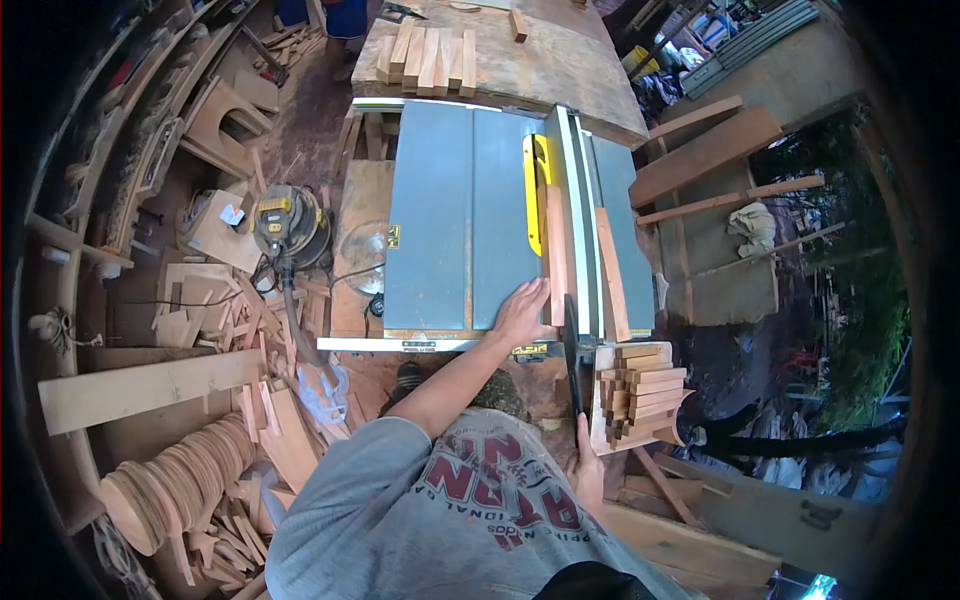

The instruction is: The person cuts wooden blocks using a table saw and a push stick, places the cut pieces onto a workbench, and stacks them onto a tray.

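My left hand (524, 311) rests on the near part of the grey saw table (430, 220), its fingers against the left side of a wood strip (556, 250). The strip lies lengthwise between the yellow blade insert (533, 195) and the metal fence (582, 230). In my right hand (585, 463), low and to the right, is a long black push stick (572, 360). Its far end reaches the near end of the strip. Another wood piece (611, 275) lies right of the fence.
Cut wood blocks (435, 62) lie on the wooden table (580, 60) beyond the saw. More blocks (645, 395) are stacked at the near right. A shop vacuum (290, 222) and wood scraps (240, 320) are at the left. Someone's legs (346, 20) show at the top.
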Tool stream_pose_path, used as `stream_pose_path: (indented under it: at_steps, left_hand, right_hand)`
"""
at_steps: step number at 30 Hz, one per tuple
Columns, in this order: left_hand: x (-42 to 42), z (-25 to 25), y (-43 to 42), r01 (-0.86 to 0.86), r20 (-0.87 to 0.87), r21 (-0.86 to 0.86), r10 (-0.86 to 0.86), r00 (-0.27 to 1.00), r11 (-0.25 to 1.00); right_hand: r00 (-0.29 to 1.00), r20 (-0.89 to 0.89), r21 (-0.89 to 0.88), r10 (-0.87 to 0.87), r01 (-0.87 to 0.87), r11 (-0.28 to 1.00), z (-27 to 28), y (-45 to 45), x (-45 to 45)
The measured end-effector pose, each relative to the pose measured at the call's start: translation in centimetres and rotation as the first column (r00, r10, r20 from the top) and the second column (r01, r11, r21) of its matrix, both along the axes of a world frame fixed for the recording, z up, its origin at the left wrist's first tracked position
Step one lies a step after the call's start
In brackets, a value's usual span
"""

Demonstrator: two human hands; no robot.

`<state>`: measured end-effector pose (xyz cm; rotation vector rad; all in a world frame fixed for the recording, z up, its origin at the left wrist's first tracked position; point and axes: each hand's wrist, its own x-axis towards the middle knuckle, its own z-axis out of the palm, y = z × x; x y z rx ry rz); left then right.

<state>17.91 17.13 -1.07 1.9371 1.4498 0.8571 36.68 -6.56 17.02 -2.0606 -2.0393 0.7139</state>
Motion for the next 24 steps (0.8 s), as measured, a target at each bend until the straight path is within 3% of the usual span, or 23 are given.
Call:
stream_pose_path:
  at_steps: [15, 24]
  left_hand:
    - [-0.4, -0.3, 0.3, 0.026, -0.066, 0.088, -0.020, 0.998, 0.996]
    - [-0.2, -0.4, 0.4, 0.003, -0.014, 0.087, -0.001, 1.000, 0.996]
  right_hand:
    - [0.999, -0.041, -0.073, -0.035, 0.032, 0.997, 0.7, 6.4, -3.4]
    - [0.997, 0.048, -0.058, -0.056, 0.058, 0.997, -0.4, 9.6, -4.4]
